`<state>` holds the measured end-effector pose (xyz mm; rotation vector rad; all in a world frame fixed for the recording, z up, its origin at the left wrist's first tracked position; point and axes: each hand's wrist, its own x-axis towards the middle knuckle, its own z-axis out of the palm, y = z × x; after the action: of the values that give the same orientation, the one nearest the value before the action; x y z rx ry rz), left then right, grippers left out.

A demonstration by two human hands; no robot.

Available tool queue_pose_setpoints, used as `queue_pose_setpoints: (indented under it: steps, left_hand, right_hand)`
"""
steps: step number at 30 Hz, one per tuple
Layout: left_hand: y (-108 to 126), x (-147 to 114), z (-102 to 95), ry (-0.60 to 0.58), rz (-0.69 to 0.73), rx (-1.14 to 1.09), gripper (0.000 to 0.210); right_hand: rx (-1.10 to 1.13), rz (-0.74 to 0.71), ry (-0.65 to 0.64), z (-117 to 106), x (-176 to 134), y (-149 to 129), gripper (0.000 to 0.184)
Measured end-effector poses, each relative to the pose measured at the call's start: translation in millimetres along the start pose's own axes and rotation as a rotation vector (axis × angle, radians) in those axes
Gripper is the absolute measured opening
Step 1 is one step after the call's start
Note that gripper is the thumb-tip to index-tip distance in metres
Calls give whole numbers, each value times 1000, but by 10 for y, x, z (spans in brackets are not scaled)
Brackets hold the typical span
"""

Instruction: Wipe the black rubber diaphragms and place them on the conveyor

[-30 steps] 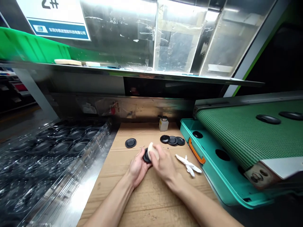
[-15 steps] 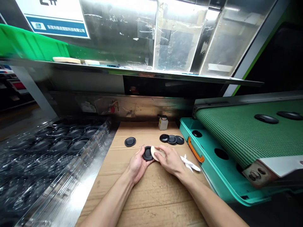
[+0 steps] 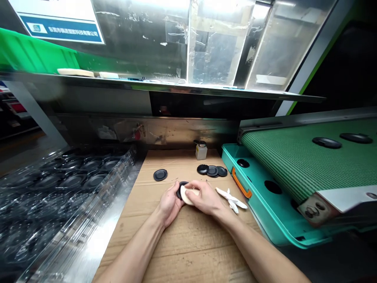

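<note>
My left hand (image 3: 170, 204) is closed around a round black plastic lid-like disc (image 3: 179, 191), held just above the cardboard sheet (image 3: 188, 243). In my right hand (image 3: 204, 197) is a cream-coloured round pad (image 3: 186, 196), pinched between thumb and fingers. The pad lies over the face of the disc and covers most of it. Another black disc (image 3: 160, 175) rests on the cardboard farther left. Farther right, three overlapping black discs (image 3: 212, 170) lie in a row. White knife-like tools (image 3: 232, 199), crossed over each other, sit right of my right hand.
A small bottle (image 3: 201, 151) stands at the back of the cardboard. On the right, a teal bin (image 3: 265, 214) with black discs sits partly beneath a green conveyor belt (image 3: 294, 157) carrying two discs. Clear plastic trays (image 3: 73, 196) of black parts are stacked left. A metal shelf (image 3: 176, 87) crosses above.
My right hand has moved the pad left across the black disc, covering more of it. More of the white tools shows now. The whole view has shifted slightly.
</note>
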<state>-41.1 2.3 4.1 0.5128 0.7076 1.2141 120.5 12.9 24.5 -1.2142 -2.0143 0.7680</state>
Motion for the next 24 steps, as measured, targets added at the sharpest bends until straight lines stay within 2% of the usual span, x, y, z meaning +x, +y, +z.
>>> queue_pose_setpoints:
  steps: [2,3,7,10,13,16,19,22,24]
  left_hand:
    - [-2,9,-1,1,-1,-12,27]
    - [-5,15,-5,-2,-6,-14,28]
    - [-14,37,-35,-5,-27,-6,28]
    - [-5,30,-41,-3,-17,-17,29]
    - [14,14,-24,29,-35,-13,32]
    - [18,13,-6,33,-49,-18,31]
    - [8,26,-3,36,-44,-16,29]
    - [13,37,-20,19,-49,-36,28]
    - [40,36,-37,9,-71,-72,27]
  right_hand:
    - [7,7,-104,-3,0,27,21]
    - [-9,16,-95,3,-3,35,21]
    - [-240,-16,147,140,-20,-1,34]
    - [-491,23,181,300,-9,-70,39]
    - [-618,66,204,385,0,-114,43]
    - [-629,60,175,393,-15,-125,44]
    - [-622,125,215,388,-34,-121,45]
    - [-585,69,187,364,-35,-88,44]
    - [-531,84,240,303,-24,-38,42]
